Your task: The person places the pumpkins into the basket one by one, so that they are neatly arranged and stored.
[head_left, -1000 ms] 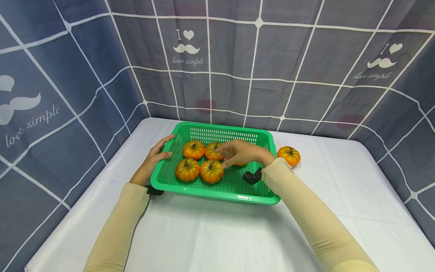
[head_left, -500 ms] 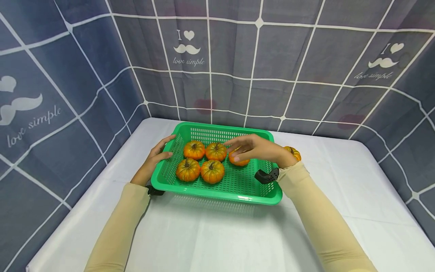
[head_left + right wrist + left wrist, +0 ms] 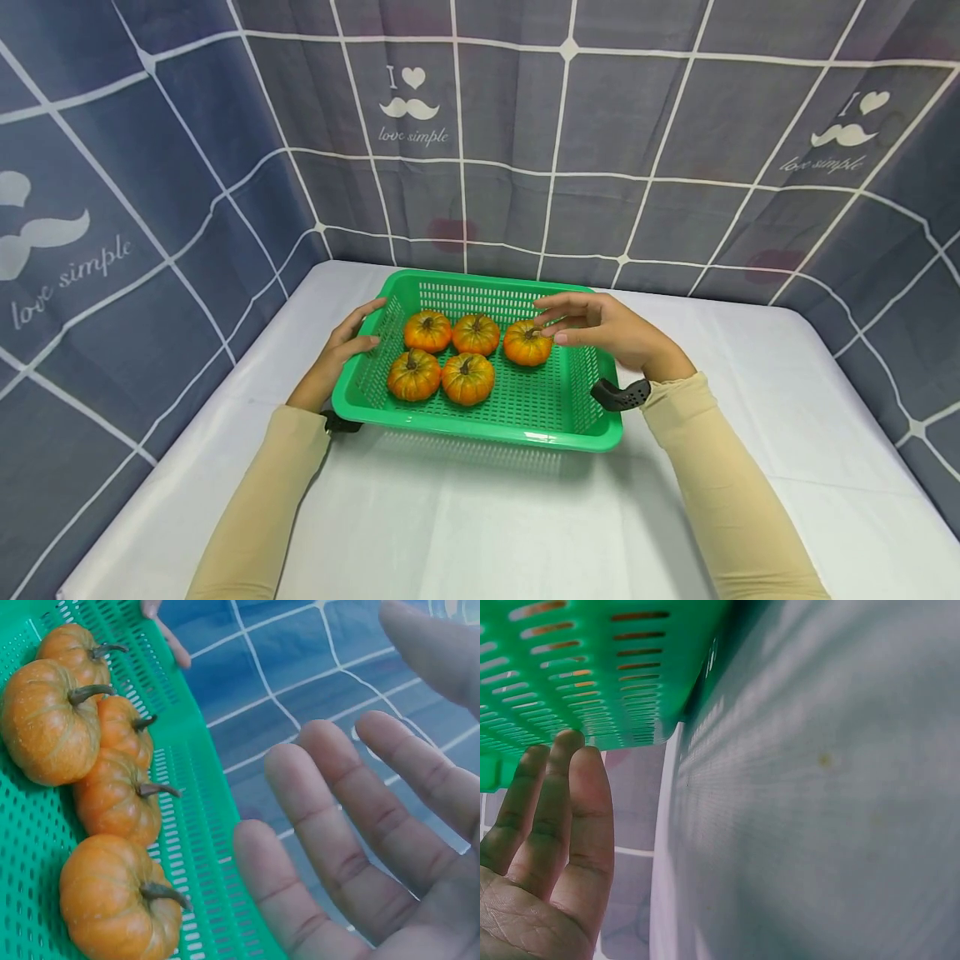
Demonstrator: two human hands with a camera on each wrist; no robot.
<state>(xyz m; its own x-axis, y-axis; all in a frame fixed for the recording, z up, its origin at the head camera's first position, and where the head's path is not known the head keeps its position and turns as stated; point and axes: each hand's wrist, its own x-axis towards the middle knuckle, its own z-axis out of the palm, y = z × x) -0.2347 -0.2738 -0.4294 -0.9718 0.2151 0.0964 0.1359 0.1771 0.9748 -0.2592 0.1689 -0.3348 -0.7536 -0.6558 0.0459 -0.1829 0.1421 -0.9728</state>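
A green plastic basket (image 3: 465, 427) with slotted walls stands on the white-covered table, holding several small orange pumpkins (image 3: 467, 379). At its left end my left hand (image 3: 337, 350) rests against the wall and rim; in the left wrist view its straight fingers (image 3: 591, 802) touch the slotted outside. My right hand (image 3: 611, 329) hovers over the basket's right end, holding nothing, its fingers spread loosely in the right wrist view. Closest to its fingertips is the rightmost pumpkin (image 3: 527, 343), whose stem they partly overlap. That same view shows the pumpkins' brown stems.
A grey-blue curtain (image 3: 510, 208) with white lines hangs behind the table and along both sides. White tablecloth (image 3: 480, 525) covers the tabletop in front of the basket and to its right.
My right hand has lifted off the pumpkins and moved right, uncovering the rightmost one. The loose pumpkin right of the basket is now hidden behind that hand. My left hand stays put.
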